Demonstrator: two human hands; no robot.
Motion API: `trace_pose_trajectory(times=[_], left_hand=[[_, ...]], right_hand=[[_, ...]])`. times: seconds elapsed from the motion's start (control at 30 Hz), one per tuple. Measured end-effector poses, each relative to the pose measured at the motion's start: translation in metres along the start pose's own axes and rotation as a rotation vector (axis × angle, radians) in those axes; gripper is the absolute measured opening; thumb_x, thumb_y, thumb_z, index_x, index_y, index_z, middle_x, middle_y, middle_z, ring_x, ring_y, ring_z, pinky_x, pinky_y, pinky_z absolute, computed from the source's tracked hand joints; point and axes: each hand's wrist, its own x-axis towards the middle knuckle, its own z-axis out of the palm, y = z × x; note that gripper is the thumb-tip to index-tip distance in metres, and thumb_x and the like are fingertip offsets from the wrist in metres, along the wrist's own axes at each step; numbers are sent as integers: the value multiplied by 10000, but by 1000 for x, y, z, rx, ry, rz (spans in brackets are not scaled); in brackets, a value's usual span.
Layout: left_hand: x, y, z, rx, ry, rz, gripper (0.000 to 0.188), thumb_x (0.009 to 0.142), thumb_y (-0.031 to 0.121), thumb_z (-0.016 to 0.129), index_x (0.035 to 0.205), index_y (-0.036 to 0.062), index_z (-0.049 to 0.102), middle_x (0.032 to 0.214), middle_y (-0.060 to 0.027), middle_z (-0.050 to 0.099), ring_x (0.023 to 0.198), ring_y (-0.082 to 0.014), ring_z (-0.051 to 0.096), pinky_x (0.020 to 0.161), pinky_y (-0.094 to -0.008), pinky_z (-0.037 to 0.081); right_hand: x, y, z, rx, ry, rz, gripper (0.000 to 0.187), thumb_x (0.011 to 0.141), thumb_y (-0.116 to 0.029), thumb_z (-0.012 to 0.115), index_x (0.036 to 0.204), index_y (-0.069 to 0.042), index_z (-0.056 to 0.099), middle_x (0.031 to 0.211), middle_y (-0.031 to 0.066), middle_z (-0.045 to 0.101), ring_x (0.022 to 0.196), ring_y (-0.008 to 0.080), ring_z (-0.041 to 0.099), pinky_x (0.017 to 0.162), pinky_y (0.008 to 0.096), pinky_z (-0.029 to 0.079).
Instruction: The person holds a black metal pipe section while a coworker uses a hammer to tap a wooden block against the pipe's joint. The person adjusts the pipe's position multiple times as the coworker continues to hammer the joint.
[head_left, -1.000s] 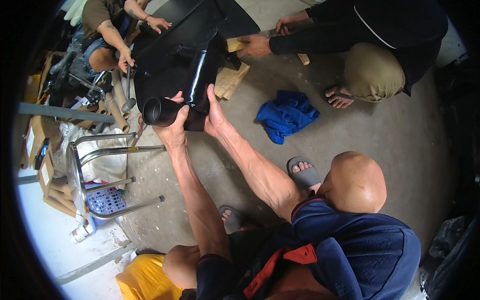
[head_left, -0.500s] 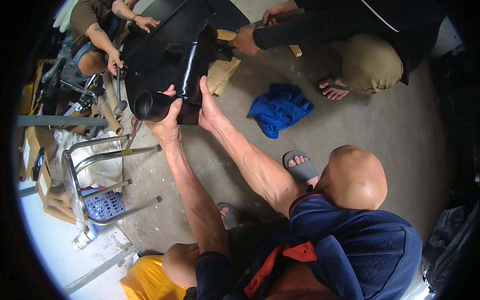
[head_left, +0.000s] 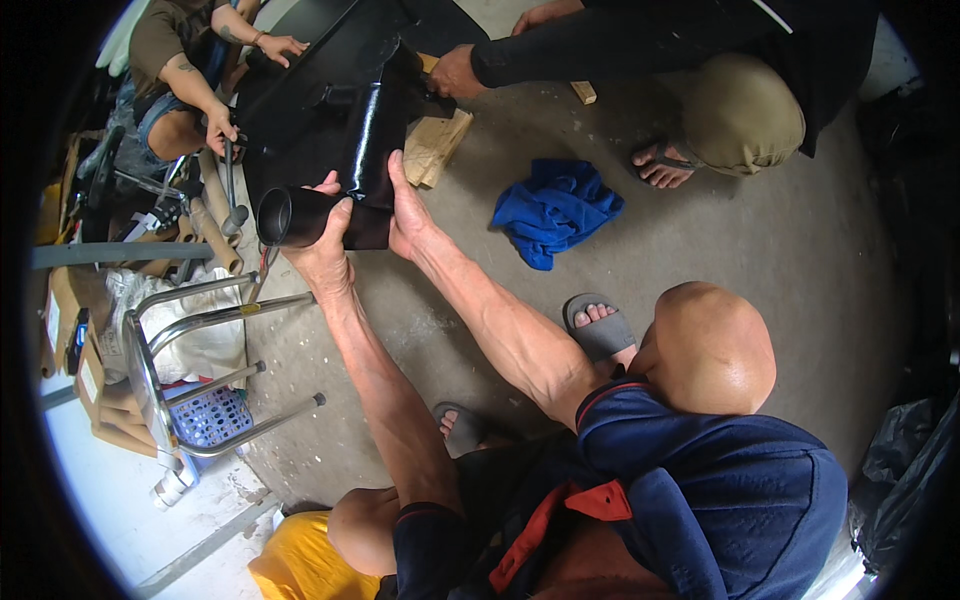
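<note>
Both my arms reach forward to a glossy black tubular part [head_left: 370,140], which lies against a large black curved panel [head_left: 300,95]. My left hand [head_left: 325,245] wraps round a short black pipe [head_left: 300,215] at its near end, whose round open mouth faces left. On the right side, my right hand [head_left: 405,215] presses against the same part, thumb up along the upright tube; its fingers are partly hidden behind the part. A wooden block [head_left: 437,150] sits beside the tube. Another person's hand [head_left: 458,72] grips the part's far right edge.
At upper left a person's hand [head_left: 222,128] holds a hammer [head_left: 235,215]; their other hand rests on the panel. A blue cloth [head_left: 557,210] lies on the floor. A metal-legged stool [head_left: 150,345], cardboard tubes [head_left: 217,235] and a blue basket [head_left: 212,418] crowd the left.
The view has shifted slightly, so the part and my hands sit a little further left. Both my hands keep their hold.
</note>
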Motion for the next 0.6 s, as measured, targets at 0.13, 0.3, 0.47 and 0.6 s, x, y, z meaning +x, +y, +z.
trace_pose_trajectory(times=[0.13, 0.3, 0.47, 0.6], left_hand=[[0, 0, -1, 5, 6, -1, 535, 761, -104, 800, 1246, -8, 595, 1078, -171, 764, 1190, -410, 704, 1155, -520, 462], [-1, 0, -6, -42, 13, -9, 531, 732, -118, 825, 1207, 3, 622, 1058, -167, 760, 1180, -368, 710, 1137, -537, 490], [-1, -2, -14, -43, -6, -15, 532, 737, -120, 817, 1216, 4, 623, 1062, -164, 757, 1191, -383, 702, 1148, -545, 477], [-1, -2, -18, -23, -29, -9, 529, 757, -101, 811, 1236, 5, 612, 1066, -157, 753, 1197, -391, 696, 1159, -554, 460]], right_hand=[[-1, 1, 0, -3, -2, 3, 861, 966, -817, 456, 1448, -112, 563, 1404, 98, 648, 1298, 237, 640, 1102, 466, 546], [-4, 2, 3, 6, 24, 21, 876, 961, -823, 455, 1446, -102, 558, 1393, 100, 654, 1287, 240, 648, 1101, 469, 548], [-8, 5, 8, 24, -21, 12, 865, 975, -808, 444, 1447, -91, 549, 1384, 115, 659, 1283, 247, 651, 1109, 471, 545], [-11, 6, 12, 19, -104, 23, 914, 976, -840, 384, 1451, -80, 563, 1422, 116, 644, 1288, 225, 650, 1091, 449, 542]])
